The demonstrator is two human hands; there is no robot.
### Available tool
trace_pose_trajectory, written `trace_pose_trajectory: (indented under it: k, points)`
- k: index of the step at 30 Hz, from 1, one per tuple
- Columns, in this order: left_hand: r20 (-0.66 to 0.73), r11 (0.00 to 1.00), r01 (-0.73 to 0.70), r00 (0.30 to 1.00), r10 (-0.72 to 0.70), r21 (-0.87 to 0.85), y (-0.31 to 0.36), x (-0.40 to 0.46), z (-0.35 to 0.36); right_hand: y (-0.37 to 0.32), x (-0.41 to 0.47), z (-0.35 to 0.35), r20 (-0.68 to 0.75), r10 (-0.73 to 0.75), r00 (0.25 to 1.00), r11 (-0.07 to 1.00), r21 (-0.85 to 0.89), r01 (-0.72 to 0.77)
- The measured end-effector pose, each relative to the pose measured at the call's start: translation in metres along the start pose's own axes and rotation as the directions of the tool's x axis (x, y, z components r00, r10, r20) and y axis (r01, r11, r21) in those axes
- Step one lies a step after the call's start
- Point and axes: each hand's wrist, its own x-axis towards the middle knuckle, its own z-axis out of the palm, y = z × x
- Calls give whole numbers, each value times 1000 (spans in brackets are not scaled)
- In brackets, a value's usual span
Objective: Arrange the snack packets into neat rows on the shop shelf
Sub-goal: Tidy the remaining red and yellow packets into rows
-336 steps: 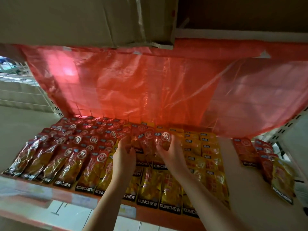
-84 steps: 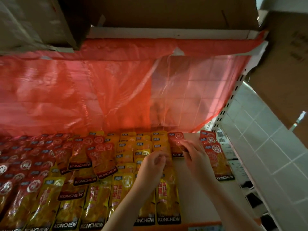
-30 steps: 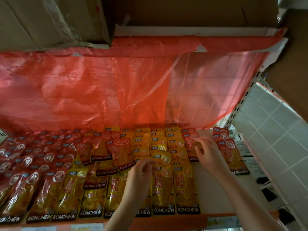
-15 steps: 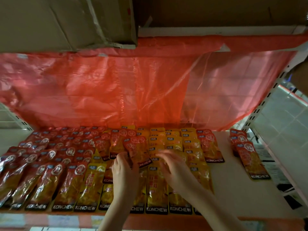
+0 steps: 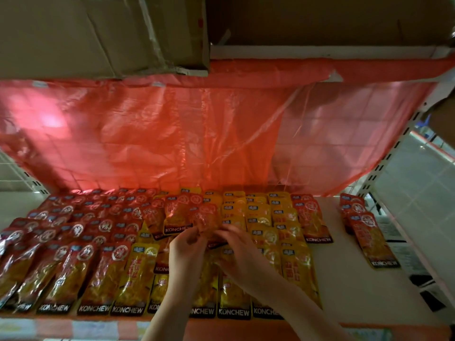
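Overlapping rows of KONCHEW snack packets cover the white shelf [image 5: 344, 279]. Red packets [image 5: 73, 242] fill the left side and yellow packets [image 5: 290, 242] the middle. A few loose red packets lie on top of the rows in the middle. My left hand [image 5: 184, 252] and my right hand [image 5: 236, 252] meet over the yellow rows, and both pinch the lower edge of one of those loose red packets [image 5: 205, 220]. Another loose red packet [image 5: 176, 215] lies just left of it. A short row of red packets [image 5: 312, 220] sits right of the yellow ones.
A separate small stack of red packets [image 5: 366, 232] lies at the shelf's right end, with bare shelf between it and the rows. A red plastic sheet [image 5: 197, 139] hangs behind the shelf. Cardboard boxes [image 5: 98, 33] sit on the shelf above. A perforated upright [image 5: 384, 163] stands at right.
Both hands have closed in on a loose red packet at the centre and now pinch it. A second ago my right hand was at the red row further right.
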Motion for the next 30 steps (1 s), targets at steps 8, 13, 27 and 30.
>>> trace_pose_trajectory:
  k: [8, 13, 27, 30]
  points:
    - [255, 992, -44, 964, 73, -118, 28, -25, 23, 4, -20, -28, -315, -73, 946, 992, -124, 35]
    - [430, 980, -159, 881, 195, -118, 33, -36, 50, 19, -40, -55, -497, -46, 866, 996, -93, -1]
    - [425, 925, -346, 869, 252, 158, 14, -23, 74, 117, -76, -97, -514, 163, 842, 938, -185, -294]
    - [412, 931, -326, 880, 234, 167, 9, -18, 74, 125, -75, -94, -482, 167, 860, 924, -228, -307]
